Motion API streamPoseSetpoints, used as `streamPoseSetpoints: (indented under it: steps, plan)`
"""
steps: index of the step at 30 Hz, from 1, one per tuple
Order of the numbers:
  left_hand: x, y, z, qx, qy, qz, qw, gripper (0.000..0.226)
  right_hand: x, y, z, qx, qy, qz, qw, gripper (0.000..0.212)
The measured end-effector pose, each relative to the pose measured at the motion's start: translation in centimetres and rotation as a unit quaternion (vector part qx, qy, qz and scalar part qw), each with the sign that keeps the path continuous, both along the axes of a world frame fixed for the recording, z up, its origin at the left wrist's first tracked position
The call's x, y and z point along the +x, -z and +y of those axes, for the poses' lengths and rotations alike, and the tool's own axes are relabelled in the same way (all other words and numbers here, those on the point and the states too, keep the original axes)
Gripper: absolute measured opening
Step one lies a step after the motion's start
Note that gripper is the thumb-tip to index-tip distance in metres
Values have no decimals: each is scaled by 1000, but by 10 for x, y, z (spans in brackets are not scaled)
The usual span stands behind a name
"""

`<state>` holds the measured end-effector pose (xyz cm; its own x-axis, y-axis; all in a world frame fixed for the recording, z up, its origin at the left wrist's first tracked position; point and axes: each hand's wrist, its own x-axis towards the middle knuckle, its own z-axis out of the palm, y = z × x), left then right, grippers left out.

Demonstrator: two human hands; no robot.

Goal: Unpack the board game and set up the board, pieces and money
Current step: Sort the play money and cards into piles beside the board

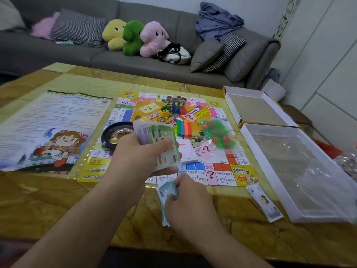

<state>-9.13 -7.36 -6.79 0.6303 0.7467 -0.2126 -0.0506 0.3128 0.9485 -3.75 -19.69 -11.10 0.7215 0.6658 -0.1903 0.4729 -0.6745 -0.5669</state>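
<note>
The game board [218, 172] lies unfolded in the middle of the table. My left hand [143, 151] grips a fanned stack of play money [154, 132] above the board's near edge. My right hand [185, 200] pinches a small bundle of green notes [164, 190] just off the board's front edge. A separate pile of notes [264, 203] lies to the right. On the board sit coloured pawns [173, 109], coloured bars [184, 128], a bag of green and red houses [218, 134], cards [187, 149] and a black roulette spinner [114, 134].
A rules sheet [50, 128] lies left of the board. The box base [253, 109] and the white lid with clear plastic wrap [301, 171] stand at the right. A grey sofa [116, 59] with plush toys and cushions runs behind the table.
</note>
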Motion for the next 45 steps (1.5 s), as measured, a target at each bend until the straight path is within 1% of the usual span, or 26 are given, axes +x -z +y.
streamPoseSetpoints:
  steps: [1, 2, 4, 5, 8, 10, 13, 15, 17, 19, 25, 28, 32, 34, 37, 38, 39, 40, 41, 42, 43, 44, 45]
  plan:
    - [-1, 0, 0, 0, -1, 1, 1000, 28, -3, -2, 0, -15, -6, -23, 1000, 13]
    - [-1, -1, 1, -1, -2, 0, 1000, 28, -5, -4, 0, -32, -18, -55, 998, 20]
    - [-2, -2, 1, -3, -1, -3, 1000, 28, -7, -6, -1, -74, -51, -130, 987, 41]
    - [-2, -2, 1, -5, 1, -4, 1000, 28, -7, -6, 0, -98, -70, -165, 979, 48]
    - [-3, -4, 0, -8, 1, -4, 1000, 28, -8, -10, 2, -166, -106, -223, 955, 50]
    - [-2, -4, -1, -8, -1, -2, 1000, 28, -7, -12, 1, -176, -117, -238, 948, 49]
    - [-1, -4, 0, 1, -7, 6, 1000, 27, 3, -18, -7, -113, -169, -223, 953, 56]
    - [0, -3, 1, 14, -11, 11, 1000, 25, 14, -24, -14, -74, -241, -165, 954, 67]
    - [-1, -3, 1, 21, -5, 10, 1000, 24, 24, -27, -20, -78, -307, -118, 941, 74]
    - [-1, -3, -1, 18, 3, 8, 1000, 25, 30, -21, -24, -89, -343, -127, 926, 75]
    - [3, -2, -5, 13, 2, 7, 1000, 27, 29, -8, -25, -70, -336, -150, 927, 62]
    - [4, -2, -8, 16, 9, 11, 1000, 25, 28, -5, -25, -74, -327, -165, 927, 60]
    - [4, -1, -10, 21, 12, 16, 1000, 24, 26, -9, -29, -58, -309, -153, 937, 59]
    - [6, -2, -9, 16, 13, 13, 1000, 25, 32, -16, -34, -44, -263, -132, 955, 55]
    - [7, -3, -10, -14, 30, 10, 999, 30, 50, -25, -42, -38, -145, -124, 981, 46]
    - [7, -3, -11, -29, 42, 9, 999, 31, 57, -26, -44, -18, -104, -118, 987, 40]
    - [7, -3, -13, -43, 58, 8, 997, 32, 64, -27, -47, 24, -60, -97, 993, 35]
    - [7, -2, -15, -55, 76, 8, 996, 33, 71, -28, -51, 85, -17, -53, 995, 31]
    - [8, -2, -19, -63, 93, 7, 994, 33, 77, -31, -54, 160, 16, 14, 987, 27]
    - [9, -1, -22, -71, 110, 6, 991, 33, 81, -34, -57, 233, 30, 96, 967, 21]
    - [9, 0, -25, -76, 126, 4, 989, 33, 82, -38, -58, 292, 23, 178, 939, 16]
    - [10, 1, -29, -79, 144, 0, 986, 32, 82, -41, -59, 331, 6, 228, 916, 19]
    - [11, 1, -32, -82, 163, -6, 983, 29, 81, -42, -60, 347, -16, 241, 906, 24]
